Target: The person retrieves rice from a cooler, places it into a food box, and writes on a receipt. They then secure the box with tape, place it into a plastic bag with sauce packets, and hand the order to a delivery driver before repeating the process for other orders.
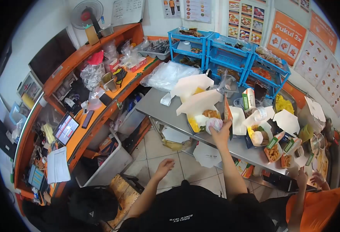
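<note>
My right hand (221, 134) is closed around a small white-and-pink wrapped packet (215, 124) at the front of an open takeaway box. Inside that box lie yellow rice (193, 124) and a browned piece of food (211, 113); its white lid (199, 102) stands folded back. My left hand (165, 168) hangs over the floor, away from the steel counter, holding nothing, with its fingers loosely apart. Just right of my right hand stands a white box flap (238, 120). Another filled box (257, 137) holds a white rounded item and greens.
Blue basket racks (228, 58) stand behind the steel counter (166, 112), beside clear plastic bags (170, 75). Small printed food boxes (272, 152) sit at the right, near a co-worker's hands (302, 178) and orange sleeve (318, 208). Another person in black sits lower left by the orange desk.
</note>
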A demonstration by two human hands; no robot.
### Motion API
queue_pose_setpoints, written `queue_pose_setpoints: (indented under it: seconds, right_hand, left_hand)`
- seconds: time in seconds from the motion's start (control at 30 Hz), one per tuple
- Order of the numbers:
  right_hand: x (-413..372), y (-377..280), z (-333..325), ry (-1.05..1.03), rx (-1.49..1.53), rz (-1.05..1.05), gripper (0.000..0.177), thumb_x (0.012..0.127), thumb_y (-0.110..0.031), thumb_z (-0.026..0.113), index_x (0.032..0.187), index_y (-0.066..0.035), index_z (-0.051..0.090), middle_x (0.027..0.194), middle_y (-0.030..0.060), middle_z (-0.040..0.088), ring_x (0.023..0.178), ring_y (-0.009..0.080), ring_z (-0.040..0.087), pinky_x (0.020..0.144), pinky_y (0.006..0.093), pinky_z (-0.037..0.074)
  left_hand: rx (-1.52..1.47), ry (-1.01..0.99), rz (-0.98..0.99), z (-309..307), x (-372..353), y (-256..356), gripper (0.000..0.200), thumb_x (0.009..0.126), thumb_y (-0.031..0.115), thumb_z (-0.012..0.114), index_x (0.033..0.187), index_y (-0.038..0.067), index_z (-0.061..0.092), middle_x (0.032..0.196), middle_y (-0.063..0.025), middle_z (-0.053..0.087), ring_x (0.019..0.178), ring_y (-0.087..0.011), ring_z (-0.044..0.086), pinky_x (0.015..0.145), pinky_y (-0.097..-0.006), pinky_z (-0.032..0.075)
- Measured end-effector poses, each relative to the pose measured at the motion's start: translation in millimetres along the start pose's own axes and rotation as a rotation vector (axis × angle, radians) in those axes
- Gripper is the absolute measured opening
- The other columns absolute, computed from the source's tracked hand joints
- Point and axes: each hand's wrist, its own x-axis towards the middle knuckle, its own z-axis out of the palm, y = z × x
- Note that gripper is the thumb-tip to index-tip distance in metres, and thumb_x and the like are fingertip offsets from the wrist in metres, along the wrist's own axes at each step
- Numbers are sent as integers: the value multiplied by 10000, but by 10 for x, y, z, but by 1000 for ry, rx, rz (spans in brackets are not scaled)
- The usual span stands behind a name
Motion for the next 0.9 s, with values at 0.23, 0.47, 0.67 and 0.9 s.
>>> queue_pose_setpoints:
  seconds: [0.23, 0.47, 0.67, 0.9]
  right_hand:
    - [550, 482, 858, -140, -330, -53, 560, 617, -151, 767, 1033, -11, 419, 944, 174, 563, 947, 363, 564, 810, 429, 442]
    - [541, 744, 970, -295, -338, 68, 536, 696, -200, 741, 1138, -10, 505, 1042, 159, 564, 964, 307, 578, 847, 397, 453]
    - [438, 79, 880, -349, -666, -214, 293, 757, -85, 643, 1036, 0, 619, 1049, 175, 617, 1025, 349, 559, 882, 399, 436]
    - [425, 41, 963, -462, -814, 54, 349, 915, -168, 512, 1232, -23, 518, 1160, 203, 562, 1058, 393, 549, 871, 438, 442]
  left_hand:
    - [227, -120, 487, 536, 1176, 1029, 503, 836, 156, 669, 1266, 29, 439, 1210, -121, 502, 1060, -245, 535, 882, -336, 463]
    - [355, -149, 471, 712, 1447, 1028, 630, 790, 122, 690, 1321, 59, 357, 1278, -156, 391, 1180, -293, 435, 916, -388, 452]
    - [204, -228, 549, 660, 1418, 978, 715, 771, 154, 687, 1366, 40, 307, 1374, -222, 326, 1308, -355, 310, 1074, -417, 282]
    - [69, -411, 622, 517, 1631, 786, 792, 731, 182, 722, 1393, 45, 309, 1324, -179, 360, 1091, -274, 469, 909, -388, 422]
